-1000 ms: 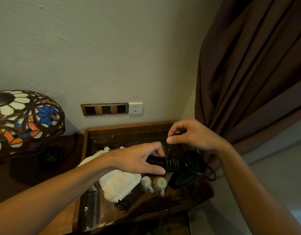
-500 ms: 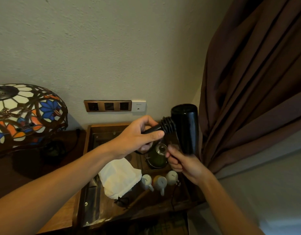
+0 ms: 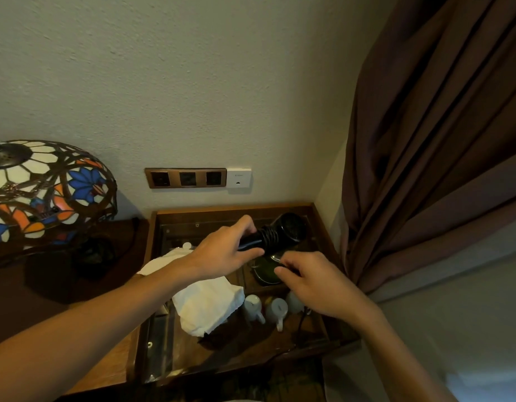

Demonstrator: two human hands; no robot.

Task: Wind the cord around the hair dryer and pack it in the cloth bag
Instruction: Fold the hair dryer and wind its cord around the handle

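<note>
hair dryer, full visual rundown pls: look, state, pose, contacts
The dryer is black and looks like glossy plastic, with a short fat barrel and a slim handle. Cord is coiled in several turns around the handle where it meets the barrel. It is held roughly level in the air above the tray, barrel to the right, handle to the left. The left hand has its grip on the handle. The right hand is just below, pinching something dark, likely the cord's loose end.

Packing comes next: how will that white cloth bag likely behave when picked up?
The cloth bag lies crumpled and creased on the tray, so it is probably floppy and light. It will likely sag shut and need a hand holding its mouth open.
</note>
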